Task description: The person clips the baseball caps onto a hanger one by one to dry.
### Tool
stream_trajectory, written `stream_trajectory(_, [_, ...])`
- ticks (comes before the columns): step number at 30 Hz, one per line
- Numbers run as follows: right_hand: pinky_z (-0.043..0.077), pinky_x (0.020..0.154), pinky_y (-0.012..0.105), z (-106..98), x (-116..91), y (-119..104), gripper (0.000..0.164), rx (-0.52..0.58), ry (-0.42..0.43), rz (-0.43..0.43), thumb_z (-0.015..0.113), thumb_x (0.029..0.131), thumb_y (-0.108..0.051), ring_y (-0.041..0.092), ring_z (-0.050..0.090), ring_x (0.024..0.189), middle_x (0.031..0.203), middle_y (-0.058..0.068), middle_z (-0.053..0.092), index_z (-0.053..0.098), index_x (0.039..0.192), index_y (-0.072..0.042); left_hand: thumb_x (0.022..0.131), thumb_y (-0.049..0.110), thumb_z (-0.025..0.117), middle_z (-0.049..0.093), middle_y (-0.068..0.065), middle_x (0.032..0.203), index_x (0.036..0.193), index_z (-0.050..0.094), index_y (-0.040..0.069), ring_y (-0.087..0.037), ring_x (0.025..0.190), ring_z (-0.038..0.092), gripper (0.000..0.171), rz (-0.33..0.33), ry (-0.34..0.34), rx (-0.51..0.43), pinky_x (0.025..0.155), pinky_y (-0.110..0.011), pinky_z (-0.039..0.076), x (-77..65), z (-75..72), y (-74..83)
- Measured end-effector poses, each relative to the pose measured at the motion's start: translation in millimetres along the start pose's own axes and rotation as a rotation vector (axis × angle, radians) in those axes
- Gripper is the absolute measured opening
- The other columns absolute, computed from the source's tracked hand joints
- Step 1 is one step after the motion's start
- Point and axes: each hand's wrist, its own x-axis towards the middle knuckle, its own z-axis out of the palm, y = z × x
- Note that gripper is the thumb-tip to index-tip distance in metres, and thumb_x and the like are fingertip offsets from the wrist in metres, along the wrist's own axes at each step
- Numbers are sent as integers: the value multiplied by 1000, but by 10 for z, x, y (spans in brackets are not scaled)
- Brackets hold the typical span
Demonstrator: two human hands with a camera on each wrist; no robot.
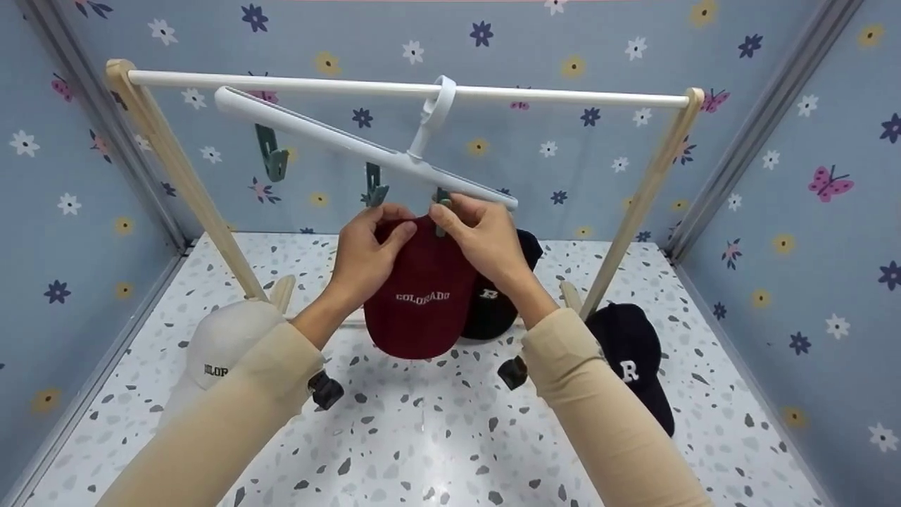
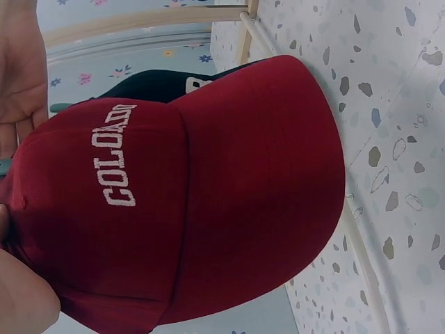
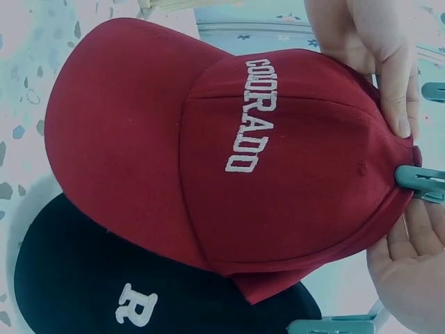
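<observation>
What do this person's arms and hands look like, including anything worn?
The left sleeve and right sleeve are plain, long and beige. The left hand and right hand wear no gloves. A small black device shows beside the left sleeve, a similar one beside the right.

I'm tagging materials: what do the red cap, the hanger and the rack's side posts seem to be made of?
Red cap: matte woven fabric, perhaps cotton, with stitched seams and raised embroidered lettering.
Hanger: probably smooth white plastic, from its uniform colour and soft sheen.
Side posts: likely wood, from their matte, pale tan look.
</observation>
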Motion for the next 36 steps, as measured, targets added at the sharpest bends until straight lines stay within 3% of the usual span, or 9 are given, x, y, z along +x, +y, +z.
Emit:
stream_trajectory(6, [57, 89, 30, -40, -20, 19, 42, -47, -25, -2, 75, 102, -31, 15, 76, 101, 117, 2, 79, 71, 140, -14, 107, 23, 68, 70, -3, 113, 122, 70, 12, -15, 102, 67, 19, -9, -4, 2, 88, -35, 57, 9, 0, 2])
stream_trajectory(14, [58, 93, 32, -72, -33, 11, 52, -72, -34, 10, 77, 100, -33, 13, 75, 104, 118, 1, 79, 66, 146, -13, 107, 23, 68, 71, -3, 114, 123, 69, 12, -14, 103, 68, 20, -6, -11, -12, 89, -34, 58, 7, 2, -4])
stream_trajectory(20, [55, 105, 37, -98, -47, 17, 64, -132, -41, 29, 78, 99, -37, 23, 71, 121, 136, 9, 72, 56, 154, -10, 107, 22, 67, 70, -4, 113, 124, 69, 10, -15, 100, 67, 20, 4, -21, -25, 84, -28, 56, 0, -8, -14])
stream_trajectory(24, [52, 110, 42, -109, -52, 29, 62, -139, -45, 16, 77, 99, -36, 26, 67, 128, 139, 12, 69, 58, 152, -10, 107, 22, 67, 69, -4, 112, 122, 69, 12, -15, 99, 66, 18, -3, -23, -25, 83, -28, 55, 1, -14, -3])
stream_trajectory(31, [49, 113, 45, -120, -64, 46, 51, -119, -39, -2, 79, 99, -33, 18, 67, 125, 130, 7, 73, 64, 143, -12, 107, 22, 67, 70, -5, 113, 122, 69, 11, -16, 101, 66, 19, -13, -29, -22, 88, -33, 55, 12, -18, 19])
stream_trajectory(36, [49, 113, 44, -126, -76, 52, 49, -130, -40, -5, 79, 98, -33, 23, 67, 126, 130, 7, 74, 65, 142, -14, 107, 21, 67, 72, -4, 114, 122, 70, 11, -15, 103, 68, 18, -15, -23, -13, 90, -34, 56, 18, -32, 21])
